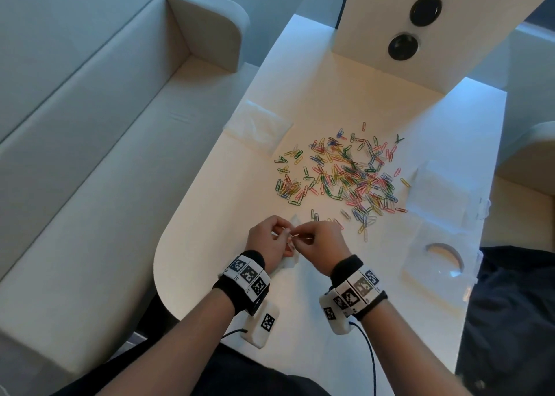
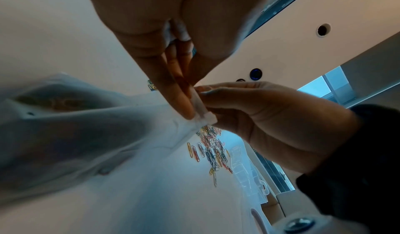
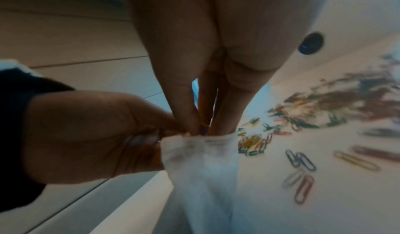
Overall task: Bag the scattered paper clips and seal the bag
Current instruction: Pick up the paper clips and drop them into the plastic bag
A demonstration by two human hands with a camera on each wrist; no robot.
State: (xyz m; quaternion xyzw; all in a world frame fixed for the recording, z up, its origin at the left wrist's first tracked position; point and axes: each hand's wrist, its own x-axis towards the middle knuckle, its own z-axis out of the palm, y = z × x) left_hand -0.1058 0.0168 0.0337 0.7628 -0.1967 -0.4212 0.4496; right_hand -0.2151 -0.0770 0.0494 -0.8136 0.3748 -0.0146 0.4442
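Note:
Many coloured paper clips (image 1: 339,173) lie scattered over the middle of the white table (image 1: 300,311). Near the table's front edge, my left hand (image 1: 283,234) and right hand (image 1: 300,236) meet over a small clear plastic bag (image 1: 289,262). Seen from the left wrist, the left hand (image 2: 190,100) and right hand (image 2: 205,100) pinch the zip strip at the mouth of the bag (image 2: 86,131), with clips (image 2: 212,150) beyond. From the right wrist, the right hand (image 3: 205,123) and left hand (image 3: 160,135) hold the rim of the hanging bag (image 3: 201,169). Something small and orange shows between the right fingertips; I cannot tell what.
Another clear bag (image 1: 258,125) lies at the table's back left. Clear plastic packaging (image 1: 438,245) covers the right side. A white upright panel (image 1: 420,65) with black round holes stands at the back. A white bench (image 1: 90,170) runs along the left.

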